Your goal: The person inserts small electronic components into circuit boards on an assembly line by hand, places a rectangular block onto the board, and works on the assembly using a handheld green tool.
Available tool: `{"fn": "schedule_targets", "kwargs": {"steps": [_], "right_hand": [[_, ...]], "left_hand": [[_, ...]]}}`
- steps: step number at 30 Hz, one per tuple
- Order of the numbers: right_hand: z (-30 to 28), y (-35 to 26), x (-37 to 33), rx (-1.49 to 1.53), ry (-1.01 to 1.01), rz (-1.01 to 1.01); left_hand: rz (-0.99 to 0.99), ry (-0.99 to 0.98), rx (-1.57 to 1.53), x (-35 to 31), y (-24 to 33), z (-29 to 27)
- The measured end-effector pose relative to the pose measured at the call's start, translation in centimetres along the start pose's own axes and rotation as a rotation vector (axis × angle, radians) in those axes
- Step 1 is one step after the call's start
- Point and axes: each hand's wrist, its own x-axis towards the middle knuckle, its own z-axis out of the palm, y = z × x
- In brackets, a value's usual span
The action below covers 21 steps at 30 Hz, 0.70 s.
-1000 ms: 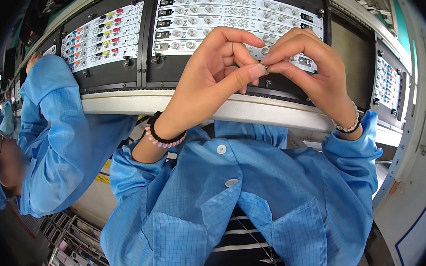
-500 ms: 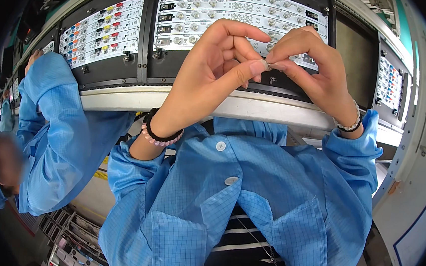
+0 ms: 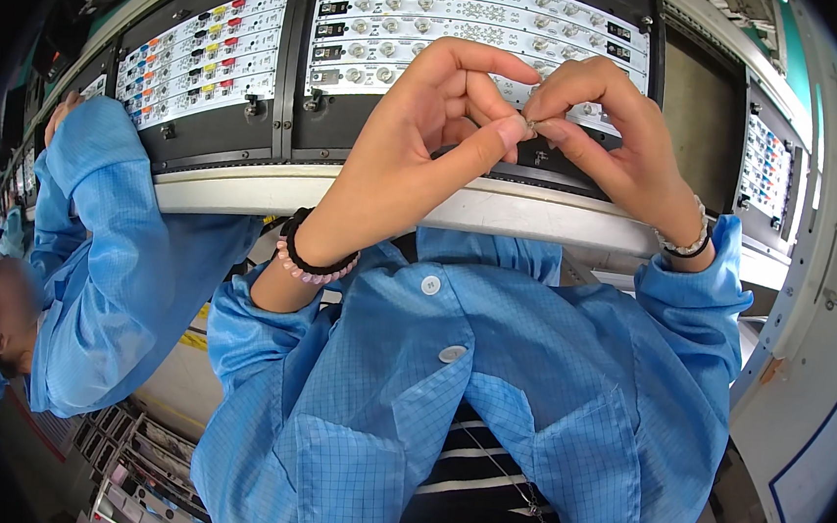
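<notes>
My left hand and my right hand meet fingertip to fingertip above a black carrier that holds long white circuit strips. A tiny metallic part is pinched between my left thumb and forefinger and my right fingertips. Both hands hover just over the front edge of the carrier. A dark and pink bracelet circles my left wrist, and a beaded one circles my right wrist. My blue checked sleeves fill the lower half of the view.
A second black carrier with white strips bearing coloured parts lies to the left. Another carrier sits at the right. A pale conveyor rail runs along the front. A co-worker in blue leans in at the left.
Both hands drifted slightly down and left over the carrier while keeping their pinch. The co-worker's arm stayed on the left carrier.
</notes>
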Motion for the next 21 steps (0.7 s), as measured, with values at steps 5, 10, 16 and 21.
{"fn": "schedule_targets", "kwargs": {"steps": [5,10,16,21], "right_hand": [[-5.3,3.3,-0.2,-0.244,0.008,0.102],[-7.1,3.6,0.6,-0.558,0.101,0.366],[-6.9,3.4,0.7,-0.738,0.083,0.199],[-6.7,3.0,0.9,-0.795,0.082,0.157]], "left_hand": [[-0.033,-0.012,0.202,0.4,-0.8,0.9],[0.273,-0.135,0.959,1.2,-2.7,1.4],[0.454,-0.192,1.262,1.7,-3.2,1.8],[0.385,-0.213,1.358,1.5,-3.3,2.0]]}}
